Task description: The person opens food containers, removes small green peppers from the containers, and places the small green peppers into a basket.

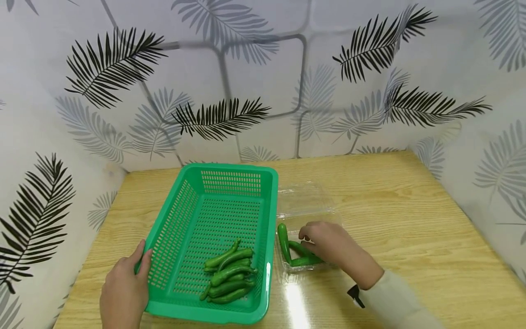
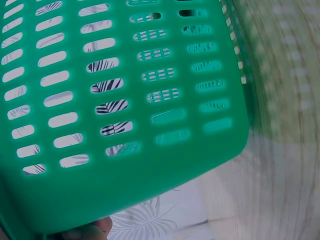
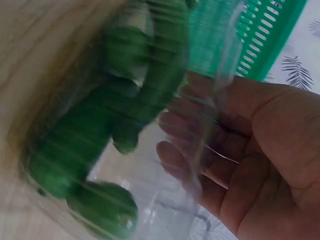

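Left hand (image 1: 124,289) on basket (image 1: 222,214), right (image 1: 326,240) loose

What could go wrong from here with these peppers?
The green peppers heaped in the green basket could slide if the left grip on its rim lifts that side. The clear box sits close beside the green basket, so shifting one might bump the other. The right grip is over the clear box and could snag its thin wall, perhaps disturbing the boxed peppers.

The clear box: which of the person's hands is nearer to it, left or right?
Right. The right hand is over the box; the left hand is at the left rim of the basket, which lies between it and the box.
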Tool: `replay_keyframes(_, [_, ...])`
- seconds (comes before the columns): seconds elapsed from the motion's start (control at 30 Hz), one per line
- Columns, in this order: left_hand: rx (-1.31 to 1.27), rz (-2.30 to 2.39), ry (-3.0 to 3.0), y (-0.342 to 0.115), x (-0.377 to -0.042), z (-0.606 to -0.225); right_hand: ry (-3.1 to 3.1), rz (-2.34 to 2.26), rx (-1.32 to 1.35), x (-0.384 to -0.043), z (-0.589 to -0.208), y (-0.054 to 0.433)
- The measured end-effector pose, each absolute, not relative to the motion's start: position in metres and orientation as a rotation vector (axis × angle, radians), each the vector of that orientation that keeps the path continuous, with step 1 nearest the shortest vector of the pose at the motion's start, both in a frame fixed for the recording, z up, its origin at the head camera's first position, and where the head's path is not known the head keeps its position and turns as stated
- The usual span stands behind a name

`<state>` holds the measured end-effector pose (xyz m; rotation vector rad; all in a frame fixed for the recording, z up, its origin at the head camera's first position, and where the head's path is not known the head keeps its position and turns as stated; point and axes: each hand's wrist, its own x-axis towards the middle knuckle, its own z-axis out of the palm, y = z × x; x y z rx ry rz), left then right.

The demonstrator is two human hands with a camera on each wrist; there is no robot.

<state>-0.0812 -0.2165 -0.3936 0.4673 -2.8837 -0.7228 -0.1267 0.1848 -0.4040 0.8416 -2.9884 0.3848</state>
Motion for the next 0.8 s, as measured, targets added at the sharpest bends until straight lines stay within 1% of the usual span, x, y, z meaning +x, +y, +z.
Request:
replay_keyframes(0.4, [0.458,-0.723,-2.896,-0.218,-0.081,-0.394,-2.957,0.342,0.816,-0.128,-0.432,0.167])
replay_keyframes(0.8, [0.443,-0.720,-2.876,-0.217,-0.081,-0.392,-2.951,0.363,0.717,-0.128,-0.431,0.162])
